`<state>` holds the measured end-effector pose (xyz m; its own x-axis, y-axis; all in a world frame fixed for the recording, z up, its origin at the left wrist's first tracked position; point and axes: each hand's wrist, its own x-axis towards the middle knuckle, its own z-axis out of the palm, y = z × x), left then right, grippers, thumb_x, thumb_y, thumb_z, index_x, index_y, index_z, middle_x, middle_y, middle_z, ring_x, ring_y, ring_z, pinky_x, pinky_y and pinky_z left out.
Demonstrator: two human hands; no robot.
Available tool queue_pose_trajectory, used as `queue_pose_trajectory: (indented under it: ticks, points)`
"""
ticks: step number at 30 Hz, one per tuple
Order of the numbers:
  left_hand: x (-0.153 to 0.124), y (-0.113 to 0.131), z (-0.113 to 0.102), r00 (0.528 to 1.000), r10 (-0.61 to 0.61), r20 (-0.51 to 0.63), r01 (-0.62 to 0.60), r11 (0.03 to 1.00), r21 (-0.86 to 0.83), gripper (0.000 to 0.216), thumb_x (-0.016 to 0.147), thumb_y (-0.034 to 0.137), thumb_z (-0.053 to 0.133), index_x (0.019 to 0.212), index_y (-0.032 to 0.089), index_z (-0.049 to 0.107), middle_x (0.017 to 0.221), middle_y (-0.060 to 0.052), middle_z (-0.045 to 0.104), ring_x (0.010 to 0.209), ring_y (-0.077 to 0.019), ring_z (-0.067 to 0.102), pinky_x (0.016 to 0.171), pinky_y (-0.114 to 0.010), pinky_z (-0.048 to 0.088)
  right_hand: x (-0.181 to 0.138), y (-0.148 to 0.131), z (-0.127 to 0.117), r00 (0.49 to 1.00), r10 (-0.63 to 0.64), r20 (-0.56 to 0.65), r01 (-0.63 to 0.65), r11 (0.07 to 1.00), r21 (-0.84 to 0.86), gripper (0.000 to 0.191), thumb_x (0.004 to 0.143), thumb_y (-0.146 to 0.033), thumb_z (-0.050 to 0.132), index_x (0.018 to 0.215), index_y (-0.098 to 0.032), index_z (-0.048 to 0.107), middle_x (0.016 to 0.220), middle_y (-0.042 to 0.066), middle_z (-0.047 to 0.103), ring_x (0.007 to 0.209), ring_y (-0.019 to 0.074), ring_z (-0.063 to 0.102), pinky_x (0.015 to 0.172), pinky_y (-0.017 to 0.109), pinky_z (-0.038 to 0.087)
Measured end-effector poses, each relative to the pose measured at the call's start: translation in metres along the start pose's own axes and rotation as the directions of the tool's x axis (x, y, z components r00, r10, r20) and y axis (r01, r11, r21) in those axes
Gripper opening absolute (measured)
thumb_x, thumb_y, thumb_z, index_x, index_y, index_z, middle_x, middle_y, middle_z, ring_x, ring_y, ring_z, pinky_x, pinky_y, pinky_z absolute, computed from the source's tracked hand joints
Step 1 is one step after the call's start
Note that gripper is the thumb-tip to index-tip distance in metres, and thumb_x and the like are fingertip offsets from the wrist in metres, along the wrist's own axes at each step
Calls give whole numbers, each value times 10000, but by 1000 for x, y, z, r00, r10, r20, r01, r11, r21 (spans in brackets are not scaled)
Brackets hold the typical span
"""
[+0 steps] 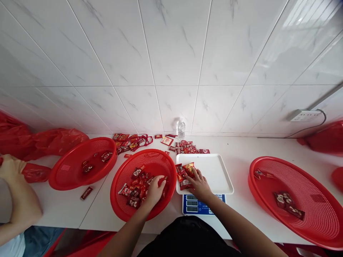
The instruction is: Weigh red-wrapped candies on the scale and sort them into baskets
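Right hand spread over packets, tray's left end; left hand inside neighbouring basket, grip can't tell.

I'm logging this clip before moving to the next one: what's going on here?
At a white counter, a person's left hand is in the middle red basket, among red packets; whether it grips one is unclear. The right hand is on more packets at the left end of a white tray on a scale. Other red baskets holding a few packets stand to either side. Another person's arm shows at far left.
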<state>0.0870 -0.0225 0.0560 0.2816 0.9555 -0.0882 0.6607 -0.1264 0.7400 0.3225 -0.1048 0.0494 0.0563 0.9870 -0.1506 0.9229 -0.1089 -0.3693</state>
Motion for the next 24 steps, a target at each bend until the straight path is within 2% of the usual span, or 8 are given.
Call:
queue_pose_trajectory:
  ticks: [5, 8, 11, 14, 16, 19, 21, 24]
  points:
    - [-10, 33, 1, 1000, 8, 17, -4, 980, -198, 284, 832, 355, 528, 1046, 198, 629, 1135, -82, 635, 1092, -229, 571, 968, -365, 412, 4, 15, 7, 996, 13, -94, -3, 995, 99, 422, 788, -184, 563, 1167, -364, 615, 1435, 51, 382, 1260, 295, 365, 950, 429, 400]
    - [-13, 46, 3, 997, -51, 60, 69, 927, -369, 278, 793, 364, 587, 997, 185, 649, 1086, -96, 657, 1045, -240, 596, 936, -360, 427, 7, 27, 9, 972, 42, -230, 29, 955, 295, 353, 725, -114, 568, 1006, -271, 713, 1296, 92, 505, 1166, 290, 453, 931, 393, 433]
    - [-15, 59, 8, 978, -104, 179, 186, 824, -535, 296, 751, 389, 662, 958, 178, 656, 1035, -102, 670, 1008, -245, 606, 900, -350, 439, 11, 34, 4, 944, 95, -315, 37, 921, 389, 351, 739, -76, 471, 933, -215, 729, 1187, 108, 563, 1088, 271, 520, 911, 398, 448]
    - [-18, 71, 17, 911, -151, 385, 390, 622, -679, 344, 762, 390, 681, 1036, 192, 616, 1065, -94, 651, 990, -227, 609, 857, -344, 460, 8, 27, -9, 930, 106, -353, 63, 897, 437, 390, 729, -45, 410, 907, -198, 721, 1127, 95, 587, 1041, 229, 560, 892, 366, 463]
    - [-19, 78, 25, 830, -150, 537, 547, 405, -733, 361, 796, 400, 655, 1087, 201, 578, 1075, -88, 644, 964, -210, 623, 840, -340, 470, 0, 14, -17, 931, 62, -361, 129, 866, 484, 380, 710, -41, 427, 880, -215, 718, 1105, 71, 597, 1010, 195, 579, 868, 318, 475]
    - [-19, 88, 37, 735, -54, 676, 678, 100, -728, 380, 839, 453, 589, 1100, 177, 569, 1002, -84, 665, 866, -195, 651, 783, -316, 490, -18, -12, -24, 936, -64, -347, 276, 745, 608, 337, 698, -47, 484, 840, -235, 724, 1064, 57, 606, 973, 178, 594, 835, 294, 484]
    - [-18, 92, 43, 689, -28, 724, 724, -27, -690, 375, 848, 460, 569, 1048, 144, 594, 919, -83, 678, 801, -195, 658, 745, -304, 499, -30, -28, -24, 936, -101, -338, 315, 673, 670, 282, 700, -63, 532, 812, -228, 731, 1042, 69, 601, 960, 193, 598, 824, 316, 485]
    - [-17, 91, 47, 650, -84, 755, 745, -128, -655, 296, 851, 391, 577, 950, 115, 619, 830, -80, 685, 755, -192, 661, 749, -302, 503, -42, -39, -23, 955, -28, -294, 252, 598, 761, 226, 696, -72, 570, 770, -217, 728, 1049, 82, 582, 948, 201, 602, 805, 323, 491]
